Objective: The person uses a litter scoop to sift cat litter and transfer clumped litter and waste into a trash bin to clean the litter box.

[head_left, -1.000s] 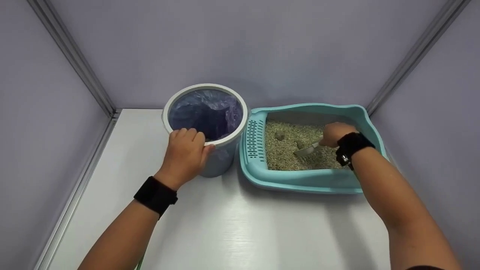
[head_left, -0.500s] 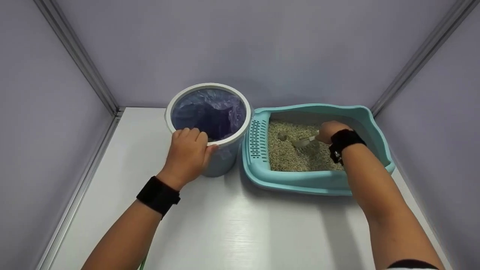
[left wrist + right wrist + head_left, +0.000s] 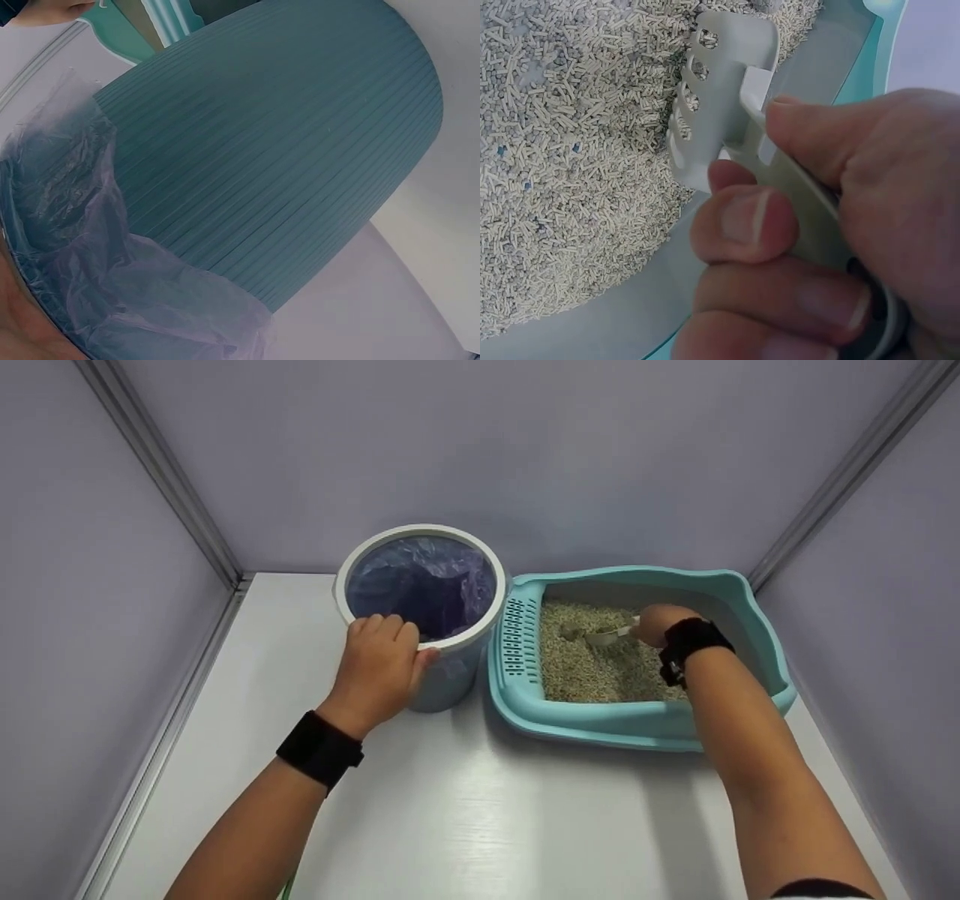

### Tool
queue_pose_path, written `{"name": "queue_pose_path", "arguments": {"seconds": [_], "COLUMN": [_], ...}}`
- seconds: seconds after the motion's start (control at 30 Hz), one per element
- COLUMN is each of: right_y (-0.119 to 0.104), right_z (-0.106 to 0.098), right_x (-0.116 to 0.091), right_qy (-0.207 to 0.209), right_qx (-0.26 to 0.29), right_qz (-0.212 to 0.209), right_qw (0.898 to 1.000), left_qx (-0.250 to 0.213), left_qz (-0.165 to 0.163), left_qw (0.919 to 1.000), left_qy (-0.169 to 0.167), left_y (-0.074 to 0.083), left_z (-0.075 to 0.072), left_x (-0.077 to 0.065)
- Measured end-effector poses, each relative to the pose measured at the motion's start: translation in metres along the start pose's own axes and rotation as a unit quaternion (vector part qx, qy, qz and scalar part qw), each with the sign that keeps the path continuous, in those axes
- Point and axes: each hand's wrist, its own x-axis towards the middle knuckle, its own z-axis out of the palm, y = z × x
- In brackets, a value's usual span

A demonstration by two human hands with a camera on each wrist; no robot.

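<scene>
My left hand (image 3: 380, 667) grips the near rim of a round trash bin (image 3: 442, 686), fingers over the white edge and thumb outside. A thin bluish-purple bag (image 3: 472, 592) lines the bin; in the left wrist view its loose edge (image 3: 97, 262) hangs over the ribbed wall. In my right hand (image 3: 660, 624) is a pale, slotted litter scoop (image 3: 602, 638), held by its handle with curled fingers. The scoop's head (image 3: 739, 45) sits at the surface of the pellet litter (image 3: 577, 172). Just left of its tip lies a clump (image 3: 570, 631).
The turquoise litter box (image 3: 592, 718) stands right beside the bin, its perforated ledge (image 3: 516, 637) facing it. Both stand on a white table (image 3: 480, 817). Grey panels (image 3: 480, 450) enclose the back and sides.
My right hand has moved left and the scoop has slid away from me, towards the clump. A smaller clump by the scoop is no longer visible. My left hand keeps its grip.
</scene>
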Motion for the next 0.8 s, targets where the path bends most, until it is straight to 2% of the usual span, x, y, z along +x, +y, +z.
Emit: {"name": "queue_pose_path", "arguments": {"seconds": [0.13,0.3,0.4,0.6,0.8], "right_y": [0.006,0.008,0.009,0.011,0.016], "right_z": [0.000,-0.002,-0.004,-0.008,-0.007], "right_x": [0.004,0.004,0.000,-0.014,-0.037], "right_qy": [-0.008,-0.011,-0.005,0.031,0.055], "right_qx": [0.000,-0.041,-0.043,-0.002,-0.002], "right_qz": [-0.002,-0.027,-0.029,-0.017,-0.034], "right_qw": [1.000,0.999,0.999,0.999,0.998], "left_qx": [0.006,0.002,-0.001,-0.001,0.000], "left_qz": [-0.001,-0.003,-0.005,-0.008,-0.001], "left_qw": [1.0000,1.0000,0.9999,0.9999,1.0000], "left_qy": [-0.003,-0.006,-0.009,-0.012,-0.009], "left_y": [0.001,0.000,-0.001,-0.002,0.000], "left_z": [0.000,0.000,0.000,0.000,0.000], "left_x": [0.001,0.001,0.002,0.001,0.002]}}
